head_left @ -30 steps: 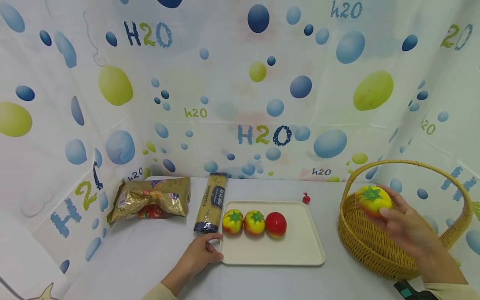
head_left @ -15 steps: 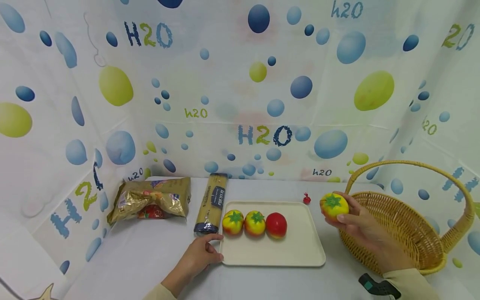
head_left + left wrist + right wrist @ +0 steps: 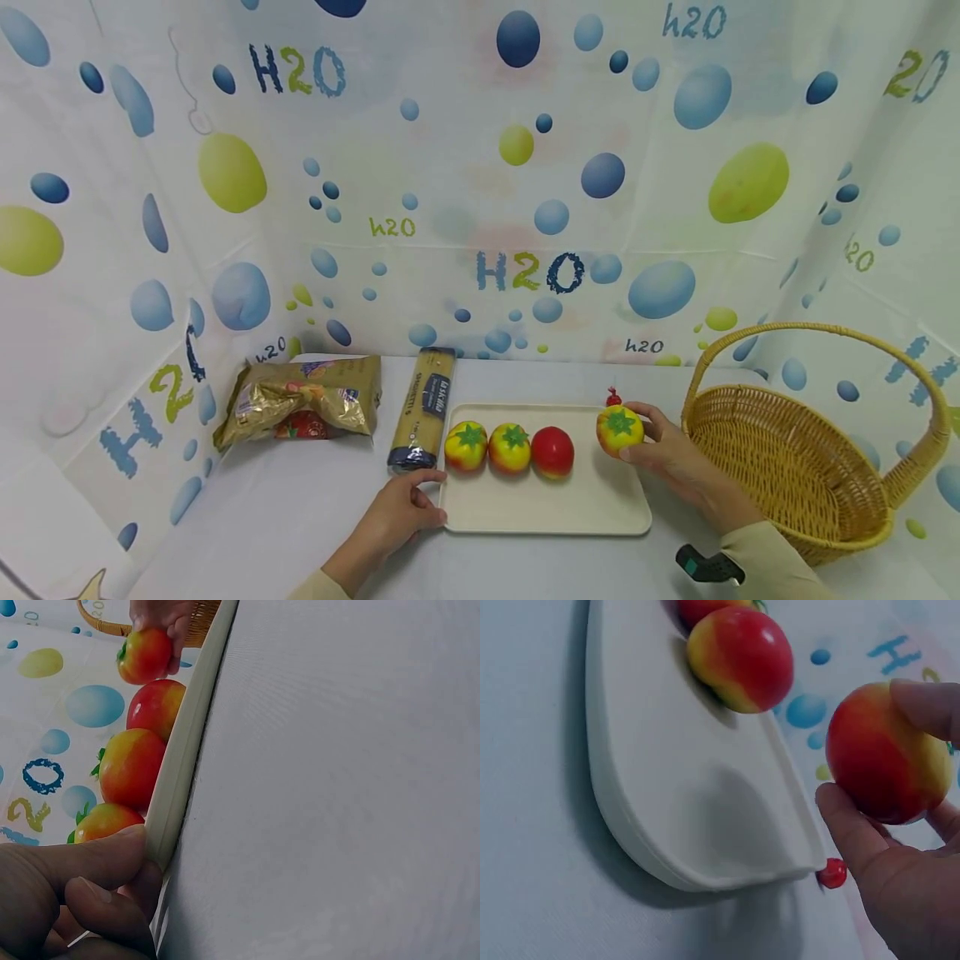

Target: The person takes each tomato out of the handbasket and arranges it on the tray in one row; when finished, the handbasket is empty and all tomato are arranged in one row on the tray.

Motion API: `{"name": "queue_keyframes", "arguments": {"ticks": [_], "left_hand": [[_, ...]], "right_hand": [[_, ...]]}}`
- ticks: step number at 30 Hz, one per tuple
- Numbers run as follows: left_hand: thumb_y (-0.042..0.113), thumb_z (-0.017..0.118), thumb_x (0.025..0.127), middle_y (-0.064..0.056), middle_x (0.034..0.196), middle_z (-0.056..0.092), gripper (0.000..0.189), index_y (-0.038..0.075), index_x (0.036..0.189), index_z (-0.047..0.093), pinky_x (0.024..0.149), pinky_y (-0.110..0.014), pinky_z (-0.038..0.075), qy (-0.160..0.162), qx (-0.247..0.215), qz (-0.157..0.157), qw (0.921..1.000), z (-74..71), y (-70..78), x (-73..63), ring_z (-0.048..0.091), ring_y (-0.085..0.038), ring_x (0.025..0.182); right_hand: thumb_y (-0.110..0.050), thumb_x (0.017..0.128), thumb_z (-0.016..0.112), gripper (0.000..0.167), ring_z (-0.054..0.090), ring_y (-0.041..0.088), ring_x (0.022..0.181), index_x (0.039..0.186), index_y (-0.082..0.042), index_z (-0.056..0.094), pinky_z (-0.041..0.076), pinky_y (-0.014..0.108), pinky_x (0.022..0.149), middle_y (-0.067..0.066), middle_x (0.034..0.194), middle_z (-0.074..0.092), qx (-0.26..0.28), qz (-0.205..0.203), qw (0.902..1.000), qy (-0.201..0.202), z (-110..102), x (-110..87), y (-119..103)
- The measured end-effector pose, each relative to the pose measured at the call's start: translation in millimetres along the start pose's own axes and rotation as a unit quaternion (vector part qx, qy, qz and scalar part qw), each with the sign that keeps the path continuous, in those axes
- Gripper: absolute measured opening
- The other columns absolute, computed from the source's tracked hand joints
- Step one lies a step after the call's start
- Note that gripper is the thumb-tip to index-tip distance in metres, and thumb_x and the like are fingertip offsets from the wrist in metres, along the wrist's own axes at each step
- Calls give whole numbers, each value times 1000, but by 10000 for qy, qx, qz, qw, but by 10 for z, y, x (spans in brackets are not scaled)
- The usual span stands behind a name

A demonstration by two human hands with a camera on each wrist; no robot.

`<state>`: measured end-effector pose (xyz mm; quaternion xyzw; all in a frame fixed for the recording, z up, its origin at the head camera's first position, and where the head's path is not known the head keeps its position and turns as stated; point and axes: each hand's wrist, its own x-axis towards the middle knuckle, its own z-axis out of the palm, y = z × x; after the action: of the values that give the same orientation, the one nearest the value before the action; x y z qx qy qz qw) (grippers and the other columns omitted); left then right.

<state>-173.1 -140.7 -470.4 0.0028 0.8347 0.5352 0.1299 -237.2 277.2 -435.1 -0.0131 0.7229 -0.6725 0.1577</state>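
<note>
My right hand (image 3: 678, 462) holds a red-and-yellow tomato (image 3: 620, 430) with a green leafy top, thumb and fingers around its sides. In the right wrist view that tomato (image 3: 885, 754) hangs above the cream tray (image 3: 675, 787), its shadow falling on the bare end. Three similar tomatoes sit in a row on the tray (image 3: 547, 508): a left one (image 3: 466, 445), a middle one (image 3: 509, 447) and a mostly red one (image 3: 552, 452) with no leaf showing. At the tray's left edge, my left hand (image 3: 393, 512) grips the rim with thumb and fingers, as the left wrist view shows.
A wicker basket (image 3: 892, 521) with a tall handle stands right of the tray. Behind the tray's far right corner lies a small red wrapped item (image 3: 613, 397). A spaghetti pack (image 3: 423, 408) and a gold foil bag (image 3: 300, 398) lie to the left.
My right hand has carried the tomato leftward from over the basket to above the tray's right end. The left hand and the three tomatoes on the tray have stayed put.
</note>
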Motion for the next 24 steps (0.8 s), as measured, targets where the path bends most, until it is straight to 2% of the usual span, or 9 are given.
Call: {"name": "queue_keyframes", "arguments": {"ticks": [5,12,15,19,24], "left_hand": [[3,83,79,-3,76,59,56,4,132,64,51,-26,42,14,-9,47,10000,-5,3,-12,49,-14,58],[4,83,79,-3,76,59,56,4,132,64,51,-26,41,1,17,71,10000,2,-8,-12,48,-14,57],[4,83,79,-3,76,59,56,5,131,64,51,-26,42,7,41,71,10000,4,-9,-10,49,-14,57],[4,83,79,-3,76,59,55,5,131,64,51,-26,42,6,46,100,9999,2,-18,-3,49,-14,58],[3,83,79,-3,76,59,55,4,131,64,51,-26,41,18,17,106,9999,0,-22,-3,48,-14,57]], "right_hand": [[-8,86,76,85,50,29,119,155,-12,27,50,29,97,23,148,34,-559,148,9983,26,73,72,95],[-12,79,85,85,54,33,116,150,-9,38,44,52,107,26,137,51,-1553,222,9873,239,167,89,147],[-13,77,86,84,56,32,113,148,-9,41,47,52,103,24,134,56,-1688,283,9849,262,194,84,127],[-13,77,87,85,58,30,108,148,-7,41,54,45,91,24,132,58,-1800,406,9825,244,206,73,110],[-20,77,89,87,59,28,109,148,-6,41,53,44,89,24,133,59,-2051,478,9772,279,215,67,103]]}}
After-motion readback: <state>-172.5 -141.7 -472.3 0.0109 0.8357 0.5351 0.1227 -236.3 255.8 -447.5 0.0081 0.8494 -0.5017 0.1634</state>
